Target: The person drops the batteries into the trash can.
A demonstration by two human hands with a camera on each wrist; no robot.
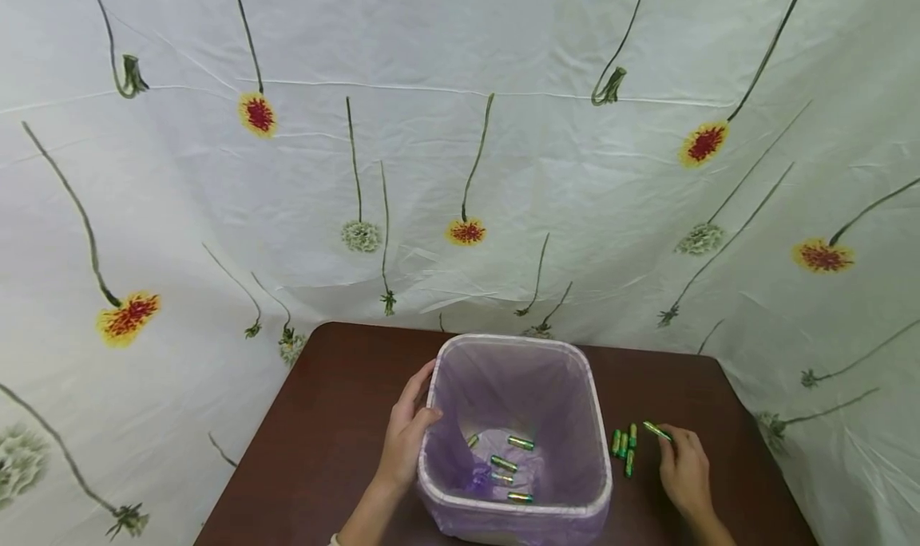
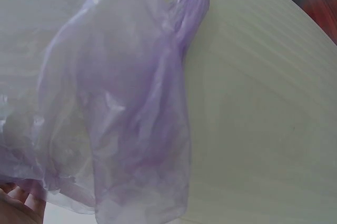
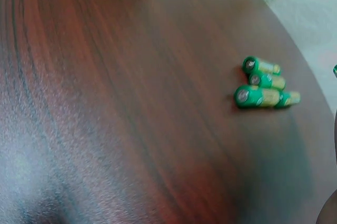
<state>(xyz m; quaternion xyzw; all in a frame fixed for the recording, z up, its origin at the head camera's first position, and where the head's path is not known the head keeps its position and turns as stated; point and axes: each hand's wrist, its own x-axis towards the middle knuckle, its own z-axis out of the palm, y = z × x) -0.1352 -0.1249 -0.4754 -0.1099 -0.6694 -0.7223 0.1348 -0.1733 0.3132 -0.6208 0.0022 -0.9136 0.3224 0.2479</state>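
Observation:
My left hand grips the near-left rim of a square bin, thumb over the edge and fingers outside. A purple plastic liner covers the inside and folds over the rim. Several green and gold batteries lie at its bottom. To the right, my right hand pinches one battery above the table. Just left of that hand, several more batteries lie grouped together. In the left wrist view, the liner hangs over the pale outer wall, with the fingers at the lower left.
The dark brown wooden table has rounded corners and carries the bin near its middle. Behind and around it hangs a white cloth printed with flowers. Loose batteries lie close to the table's edge in the right wrist view.

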